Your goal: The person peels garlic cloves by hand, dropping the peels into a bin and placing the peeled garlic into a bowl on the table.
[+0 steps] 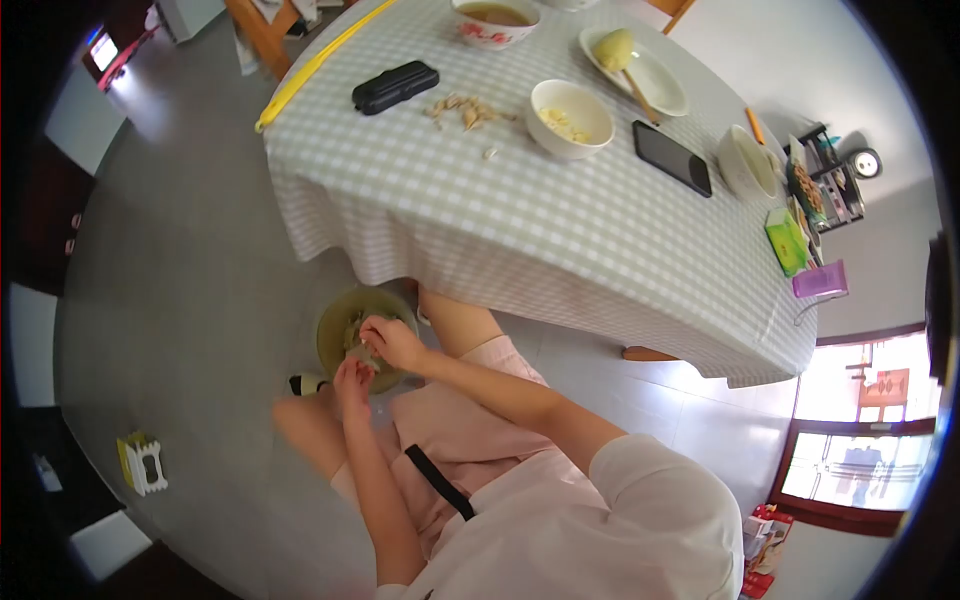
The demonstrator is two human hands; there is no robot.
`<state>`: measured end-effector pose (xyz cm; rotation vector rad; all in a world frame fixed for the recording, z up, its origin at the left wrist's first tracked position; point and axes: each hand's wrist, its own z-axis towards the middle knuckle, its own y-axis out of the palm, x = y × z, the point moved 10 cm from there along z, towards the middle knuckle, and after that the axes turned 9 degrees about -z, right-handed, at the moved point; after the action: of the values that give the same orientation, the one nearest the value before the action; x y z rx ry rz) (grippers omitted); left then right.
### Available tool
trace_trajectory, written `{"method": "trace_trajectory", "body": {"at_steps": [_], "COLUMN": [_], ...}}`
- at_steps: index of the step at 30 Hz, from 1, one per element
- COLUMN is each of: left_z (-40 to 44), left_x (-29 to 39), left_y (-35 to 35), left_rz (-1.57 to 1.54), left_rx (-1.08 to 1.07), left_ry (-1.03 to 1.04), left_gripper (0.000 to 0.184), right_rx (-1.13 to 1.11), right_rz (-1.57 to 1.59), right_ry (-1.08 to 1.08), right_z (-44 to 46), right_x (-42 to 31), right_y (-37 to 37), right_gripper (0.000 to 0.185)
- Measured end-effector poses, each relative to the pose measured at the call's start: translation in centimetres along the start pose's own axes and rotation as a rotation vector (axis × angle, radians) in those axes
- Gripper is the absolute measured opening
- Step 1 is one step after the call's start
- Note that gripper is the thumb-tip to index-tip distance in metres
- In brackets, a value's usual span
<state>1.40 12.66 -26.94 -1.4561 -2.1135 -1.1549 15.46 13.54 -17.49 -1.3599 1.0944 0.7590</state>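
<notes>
Between my knees, both hands meet over an olive-coloured round bin (335,318) on the floor, with scraps inside. My right hand (393,343) has its fingers pinched together at a small pale piece. Just below it, my left hand (352,387) is closed around the same spot. The piece is too small and covered to name. Up on the table, a white bowl (590,143) holds pale yellow peeled garlic cloves. Left of it lies a pile of garlic skins (467,111), and a single clove (490,153) rests in front.
The checked tablecloth (420,190) hangs over the table edge above the bin. On it are a black case (396,87), a phone (672,158), a flowered bowl (494,32), an oval plate (668,85), another bowl (745,165) and a yellow strap (320,62).
</notes>
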Motion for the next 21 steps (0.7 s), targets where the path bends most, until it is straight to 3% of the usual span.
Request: {"method": "trace_trajectory", "body": {"at_steps": [1, 3, 5, 9, 13, 16, 17, 19, 21], "left_z": [0.2, 0.3, 0.7, 1.5, 1.5, 1.8, 1.7, 1.4, 1.5], "left_x": [-0.3, 0.0, 0.3, 0.3, 0.1, -0.5, -0.5, -0.1, 0.7], "left_y": [-0.9, -1.1, -1.2, -1.6, -1.6, -1.5, -1.4, -1.1, -1.7], "left_rz": [-0.098, -0.112, -0.128, -0.116, 0.04, 0.106, 0.097, 0.071, 0.043], "left_rx": [0.076, 0.056, 0.041, 0.066, 0.148, 0.07, 0.076, 0.095, 0.035], "left_ry": [-0.014, -0.013, -0.012, 0.012, 0.017, -0.008, 0.0, 0.033, 0.103], "left_gripper": [0.024, 0.028, 0.032, 0.034, 0.023, 0.012, 0.012, 0.018, 0.02], "right_rx": [0.019, 0.03, 0.091, 0.488, 0.788, 0.826, 0.819, 0.756, 0.825], "right_rz": [-0.01, 0.307, 0.375, -0.11, -0.397, -0.636, -0.634, -0.983, -0.974], "right_ry": [-0.006, -0.068, -0.137, -0.363, -0.289, -0.138, -0.151, -0.135, -0.253], "right_z": [-0.3, -1.5, -3.0, -5.3, -4.8, -3.6, -3.4, -2.5, -2.7], "right_x": [-1.9, -6.4, -11.2, -19.1, -20.4, -18.4, -18.0, -17.8, -19.3], "right_y": [-1.8, -5.6, -11.3, -25.8, -36.4, -39.6, -40.0, -39.3, -38.6], "right_gripper": [0.011, 0.009, 0.007, 0.006, 0.011, 0.013, 0.013, 0.015, 0.014]}}
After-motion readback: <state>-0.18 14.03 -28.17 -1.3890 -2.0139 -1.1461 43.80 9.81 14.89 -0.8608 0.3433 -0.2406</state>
